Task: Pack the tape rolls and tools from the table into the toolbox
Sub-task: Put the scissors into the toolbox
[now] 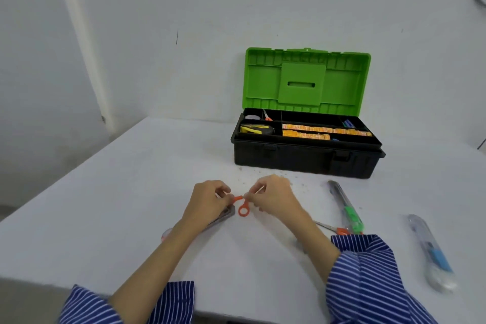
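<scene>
Small orange-handled scissors point(241, 205) are held over the table's middle by both hands. My left hand point(207, 200) pinches one orange loop, and my right hand point(273, 196) pinches the other side; the blades point down-left under my left hand. The black toolbox point(302, 160) with its green lid point(305, 79) open stands at the back right. Its tray holds a yellow tape measure point(256, 128), a tape roll point(252, 117), another pair of scissors point(267, 115) and orange strips point(326, 130).
On the white table point(131, 192) to the right lie a green-slider utility knife point(347, 208), a second pair of orange scissors point(334, 229) and a blue-slider utility knife point(431, 250). A small reddish object point(166, 234) peeks out by my left forearm. A white wall stands behind.
</scene>
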